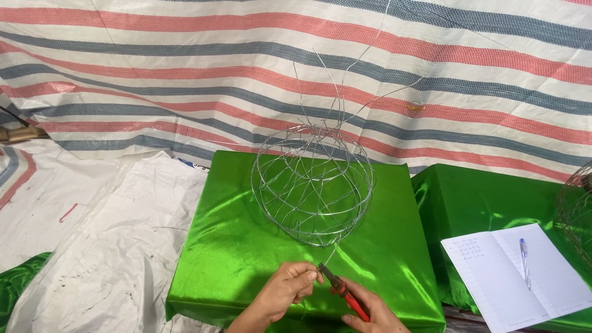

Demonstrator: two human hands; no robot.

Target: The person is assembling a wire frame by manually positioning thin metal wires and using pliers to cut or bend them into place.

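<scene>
On the green satin-covered box (pixel 246 246), the round wire cage (pixel 311 185) sits just beyond both hands, its loose tail pinched in the left hand (pixel 287 290) while the right hand (pixel 373 311) grips red-handled pliers (pixel 342 290) near the box's front edge.

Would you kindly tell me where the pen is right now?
In the head view, the pen lies at the far right on the open notebook, which rests on the smaller green block.
</scene>
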